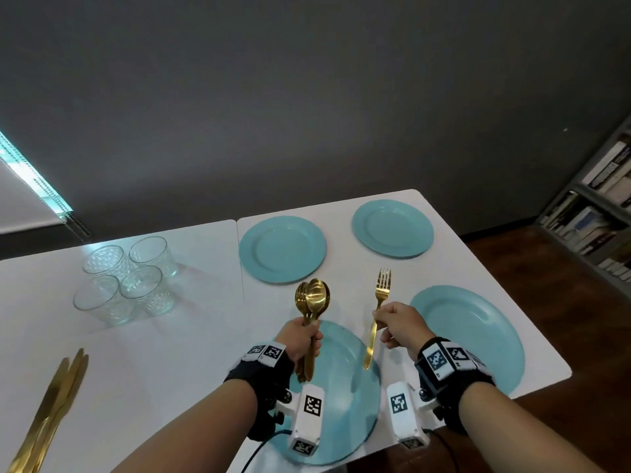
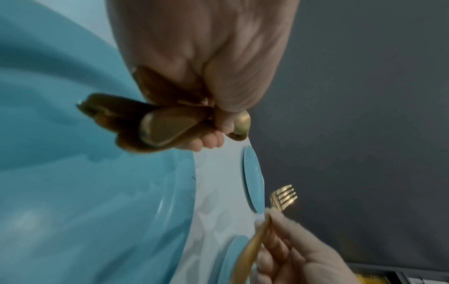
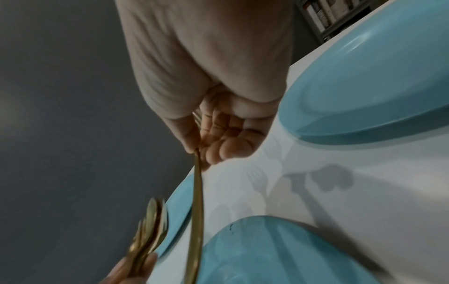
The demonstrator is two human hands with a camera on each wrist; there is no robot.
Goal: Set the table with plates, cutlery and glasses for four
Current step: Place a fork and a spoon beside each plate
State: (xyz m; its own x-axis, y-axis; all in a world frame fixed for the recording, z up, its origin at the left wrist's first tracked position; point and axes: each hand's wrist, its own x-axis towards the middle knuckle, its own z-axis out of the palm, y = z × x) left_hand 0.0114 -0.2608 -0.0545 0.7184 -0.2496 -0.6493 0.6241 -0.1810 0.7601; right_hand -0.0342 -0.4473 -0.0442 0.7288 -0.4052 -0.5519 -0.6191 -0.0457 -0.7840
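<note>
Four light blue plates lie on the white table: the near plate under my hands, another plate at the right edge, two far plates. My left hand grips a bundle of gold spoons and forks upright above the near plate; the bundle's handles fan out below the fist. My right hand pinches one gold fork by its handle, tines up, between the near plate and the right plate.
Several clear glasses stand grouped at the left of the table. Gold knives lie at the near left edge. A bookshelf stands to the right, beyond the table's edge, over a wooden floor.
</note>
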